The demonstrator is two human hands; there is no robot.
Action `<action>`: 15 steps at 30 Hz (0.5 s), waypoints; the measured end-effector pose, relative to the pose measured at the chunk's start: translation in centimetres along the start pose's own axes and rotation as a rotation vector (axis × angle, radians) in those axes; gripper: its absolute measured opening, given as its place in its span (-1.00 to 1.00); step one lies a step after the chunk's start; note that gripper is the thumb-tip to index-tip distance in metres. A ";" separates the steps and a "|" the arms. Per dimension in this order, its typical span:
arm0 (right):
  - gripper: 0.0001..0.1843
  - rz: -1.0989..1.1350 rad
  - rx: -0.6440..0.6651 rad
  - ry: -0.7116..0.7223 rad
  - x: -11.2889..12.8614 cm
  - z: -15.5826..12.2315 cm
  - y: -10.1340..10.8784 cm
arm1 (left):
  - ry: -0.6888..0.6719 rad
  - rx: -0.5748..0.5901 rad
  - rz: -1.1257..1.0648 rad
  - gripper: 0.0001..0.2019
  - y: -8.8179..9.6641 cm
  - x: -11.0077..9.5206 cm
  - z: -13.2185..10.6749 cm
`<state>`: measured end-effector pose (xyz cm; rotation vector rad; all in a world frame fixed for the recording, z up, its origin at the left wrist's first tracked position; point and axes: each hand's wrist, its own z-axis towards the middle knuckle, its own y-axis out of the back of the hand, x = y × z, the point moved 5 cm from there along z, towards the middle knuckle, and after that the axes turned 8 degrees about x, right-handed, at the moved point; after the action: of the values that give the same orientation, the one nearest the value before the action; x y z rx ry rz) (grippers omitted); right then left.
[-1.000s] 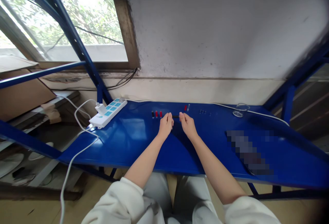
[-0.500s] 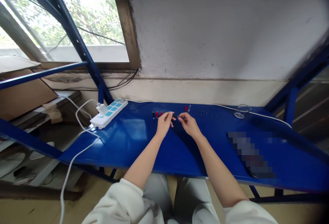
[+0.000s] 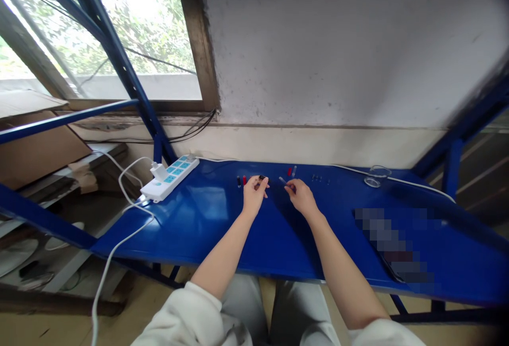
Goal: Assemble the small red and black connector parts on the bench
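Observation:
Both my hands rest on a blue metal bench (image 3: pixel 207 219) near its back edge. My left hand (image 3: pixel 254 193) pinches a small black cap-like piece (image 3: pixel 262 177) between thumb and fingers. Just left of it stand a black piece (image 3: pixel 238 181) and a red piece (image 3: pixel 244 180). My right hand (image 3: pixel 301 196) pinches a thin clear tube-like piece (image 3: pixel 282 180) pointing left. Beyond that hand lie a small red piece (image 3: pixel 289 171) and a clear piece (image 3: pixel 294 169).
A white power strip (image 3: pixel 170 177) with blue sockets and a plugged-in white charger and cable sits at the bench's left rear. Tiny dark parts (image 3: pixel 317 178) and a clear round dish (image 3: pixel 374 178) lie to the right. A blurred patch covers the right side. Blue rack posts flank the bench.
My hands, joined on one dark piece a second ago, have pulled apart. The left now keeps the black cap and the right keeps the clear tube.

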<state>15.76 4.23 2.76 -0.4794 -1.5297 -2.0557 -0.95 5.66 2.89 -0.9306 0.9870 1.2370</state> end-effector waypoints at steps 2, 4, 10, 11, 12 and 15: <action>-0.84 0.001 -0.001 -0.108 -1.2 0.1 0.0 | 0.015 0.046 0.050 -0.69 -0.3 0.4 0.0; -0.85 0.017 -0.007 -0.191 -2.3 0.2 0.0 | 0.011 0.093 0.114 -0.71 -0.7 0.7 -0.1; -0.83 -0.017 -0.020 -0.365 -4.8 1.0 0.4 | -0.018 0.122 0.343 -0.83 -2.2 0.5 0.1; -0.83 -0.028 -0.014 -0.389 -5.0 1.2 0.4 | -0.007 0.147 0.383 -0.84 -2.6 0.5 0.4; -0.83 -0.038 -0.006 -0.408 -5.1 1.5 0.4 | 0.003 0.172 0.421 -0.85 -3.2 0.5 0.7; -0.83 -0.066 0.025 -0.433 -5.3 2.6 0.0 | 0.019 0.211 0.506 -0.84 -4.7 0.9 2.1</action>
<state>19.92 7.73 0.52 -0.9226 -1.8304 -2.0704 3.95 7.44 2.89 -0.5408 1.3925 1.5041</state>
